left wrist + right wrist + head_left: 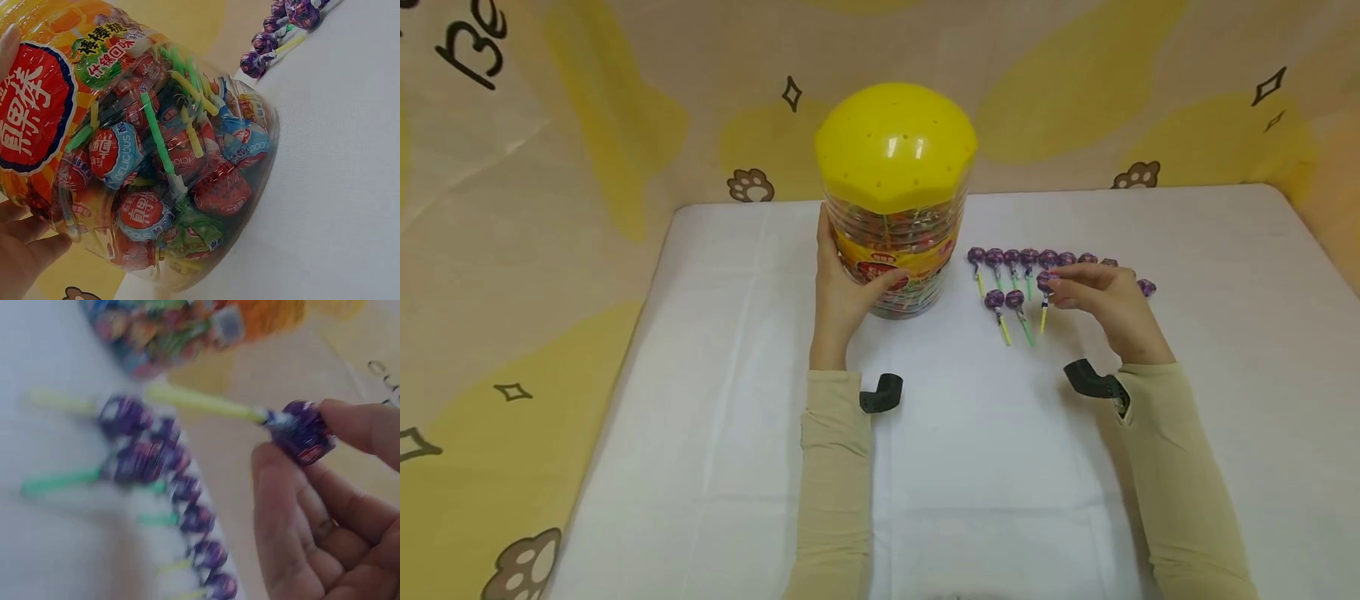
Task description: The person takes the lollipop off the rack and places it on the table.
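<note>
A clear plastic candy jar [891, 250] with a domed yellow lid [895, 146] stands on the table, filled with wrapped lollipops [144, 215]. My left hand [842, 292] grips its left side, thumb across the front label and fingers round the back. Between thumb and fingertips my right hand [1108, 308] pinches a purple lollipop [303, 432] by its wrapped head, the yellow stick pointing away from the palm. To the left of that hand, two purple lollipops [1015, 298] lie in a nearer row. Behind them runs a longer row of purple lollipops [994, 257], partly hidden by the right hand.
A white cloth covers the table [737, 467]. Along its back and left edges rises a patterned yellow and beige backdrop [1045, 100]. Black wrist mounts [882, 394] stick out from both sleeves. One purple lollipop head [1146, 287] shows just right of the right hand.
</note>
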Demonstrator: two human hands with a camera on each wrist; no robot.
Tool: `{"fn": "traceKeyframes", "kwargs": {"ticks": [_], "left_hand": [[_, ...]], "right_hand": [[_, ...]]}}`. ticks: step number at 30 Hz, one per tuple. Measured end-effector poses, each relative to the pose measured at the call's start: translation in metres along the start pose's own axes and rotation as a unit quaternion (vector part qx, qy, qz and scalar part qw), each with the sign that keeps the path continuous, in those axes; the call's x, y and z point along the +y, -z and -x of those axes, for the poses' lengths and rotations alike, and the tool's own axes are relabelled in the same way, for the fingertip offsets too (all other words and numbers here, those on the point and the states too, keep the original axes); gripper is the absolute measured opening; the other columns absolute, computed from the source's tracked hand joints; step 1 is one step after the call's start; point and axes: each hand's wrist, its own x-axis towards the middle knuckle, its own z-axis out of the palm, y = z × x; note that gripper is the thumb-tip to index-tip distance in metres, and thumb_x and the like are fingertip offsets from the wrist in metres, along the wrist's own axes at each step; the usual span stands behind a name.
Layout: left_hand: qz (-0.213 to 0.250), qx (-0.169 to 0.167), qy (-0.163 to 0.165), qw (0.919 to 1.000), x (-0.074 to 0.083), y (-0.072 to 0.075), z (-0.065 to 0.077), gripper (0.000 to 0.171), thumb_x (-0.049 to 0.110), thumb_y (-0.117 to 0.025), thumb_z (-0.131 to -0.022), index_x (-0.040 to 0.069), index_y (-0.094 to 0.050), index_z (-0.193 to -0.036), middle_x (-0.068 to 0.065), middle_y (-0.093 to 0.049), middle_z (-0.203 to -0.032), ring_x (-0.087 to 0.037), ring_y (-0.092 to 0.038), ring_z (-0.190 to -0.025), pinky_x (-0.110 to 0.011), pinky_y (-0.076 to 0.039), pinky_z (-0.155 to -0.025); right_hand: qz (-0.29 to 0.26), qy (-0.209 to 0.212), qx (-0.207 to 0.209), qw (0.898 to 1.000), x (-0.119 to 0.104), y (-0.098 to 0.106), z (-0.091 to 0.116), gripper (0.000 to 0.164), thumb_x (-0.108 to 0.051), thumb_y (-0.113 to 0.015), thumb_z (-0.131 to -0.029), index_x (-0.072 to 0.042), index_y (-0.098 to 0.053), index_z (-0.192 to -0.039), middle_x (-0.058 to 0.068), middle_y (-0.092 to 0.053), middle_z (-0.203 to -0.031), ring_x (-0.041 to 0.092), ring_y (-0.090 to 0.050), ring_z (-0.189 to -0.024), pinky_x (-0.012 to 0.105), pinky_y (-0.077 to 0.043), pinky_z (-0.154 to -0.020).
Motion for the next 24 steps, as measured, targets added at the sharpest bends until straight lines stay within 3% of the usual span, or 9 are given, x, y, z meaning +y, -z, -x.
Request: {"fn": "traceKeyframes", "kwargs": {"ticks": [5, 11, 16, 19, 24], "left_hand": [[-0.002, 0.001, 0.001, 1.0, 0.0, 0.002, 0.0, 0.112, 0.027, -0.082, -0.074, 0.02, -0.002, -0.152, -0.002, -0.02, -0.154, -0.014, -0.026, -0.137, -0.031, -0.021, -0.114], [0.0, 0.01, 0.003, 0.9999, -0.001, 0.005, 0.003, 0.112, 0.026, -0.082, -0.074, 0.02, -0.003, -0.152, 0.0, -0.021, -0.154, -0.013, -0.026, -0.137, -0.031, -0.021, -0.114], [-0.002, 0.014, 0.009, 0.9999, -0.005, 0.007, 0.004, 0.112, 0.027, -0.082, -0.074, 0.021, -0.002, -0.152, 0.0, -0.02, -0.154, -0.013, -0.026, -0.137, -0.032, -0.021, -0.114], [-0.005, 0.014, 0.009, 0.9998, -0.007, 0.008, 0.004, 0.112, 0.027, -0.082, -0.074, 0.021, -0.002, -0.152, 0.0, -0.019, -0.154, -0.013, -0.025, -0.137, -0.032, -0.021, -0.114], [-0.021, -0.001, 0.018, 0.9996, -0.01, 0.011, 0.006, 0.114, 0.028, -0.081, -0.075, 0.017, 0.003, -0.152, -0.003, -0.012, -0.156, -0.016, -0.018, -0.14, -0.035, -0.017, -0.115]], "right_hand": [[0.09, -0.026, 0.013, 0.995, 0.022, 0.005, -0.005, 0.04, -0.02, -0.066, -0.09, 0.013, -0.059, -0.111, -0.013, -0.066, -0.081, 0.007, -0.064, -0.073, 0.018, -0.054, -0.069], [0.179, -0.045, 0.026, 0.983, 0.032, -0.003, -0.014, 0.045, -0.033, -0.068, -0.088, 0.007, -0.066, -0.108, -0.004, -0.069, -0.08, 0.005, -0.061, -0.069, 0.016, -0.049, -0.063], [0.228, -0.037, 0.029, 0.972, 0.034, -0.012, -0.019, 0.042, -0.032, -0.067, -0.088, 0.006, -0.067, -0.106, 0.009, -0.07, -0.083, 0.002, -0.059, -0.064, 0.013, -0.047, -0.059], [0.252, -0.027, 0.035, 0.967, 0.034, -0.016, -0.018, 0.04, -0.031, -0.067, -0.088, 0.006, -0.068, -0.104, 0.013, -0.07, -0.082, 0.005, -0.061, -0.064, 0.014, -0.046, -0.059], [0.297, -0.014, 0.045, 0.954, 0.034, -0.017, -0.017, 0.043, -0.035, -0.065, -0.089, 0.005, -0.068, -0.104, 0.016, -0.069, -0.083, 0.022, -0.061, -0.073, 0.026, -0.044, -0.064]]}}
